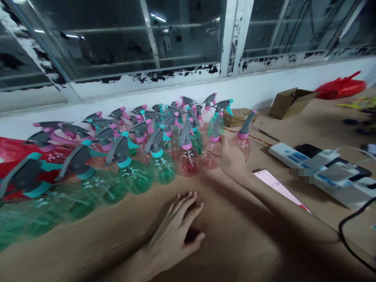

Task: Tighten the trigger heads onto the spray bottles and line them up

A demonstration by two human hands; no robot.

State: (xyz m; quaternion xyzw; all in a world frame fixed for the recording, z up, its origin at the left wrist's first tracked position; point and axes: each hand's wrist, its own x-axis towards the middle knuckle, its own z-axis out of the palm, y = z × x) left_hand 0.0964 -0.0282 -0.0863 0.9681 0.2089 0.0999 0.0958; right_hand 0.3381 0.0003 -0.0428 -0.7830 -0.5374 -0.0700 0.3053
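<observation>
My right hand (pixel 232 156) reaches forward with its fingers wrapped around a pink spray bottle (pixel 212 148) that has a grey trigger head and pink collar. Just right of that hand stands another pink spray bottle (pixel 243 143). My left hand (pixel 176 227) hovers low over the table, fingers apart, holding nothing. Nearest ahead of it are a red-pink spray bottle (pixel 188 160) and a green spray bottle (pixel 163 168) with a turquoise collar. Several more green and pink bottles stand upright in rows, running off to the left.
A phone (pixel 279 188) and a white power strip (pixel 317 168) with plugs lie on the right, a black cable (pixel 342 223) nearby. Against the wall are a flat cardboard box (pixel 239 116), an open carton (pixel 289 103) and a red bag (pixel 340 87). Red plastic (pixel 11 152) lies left.
</observation>
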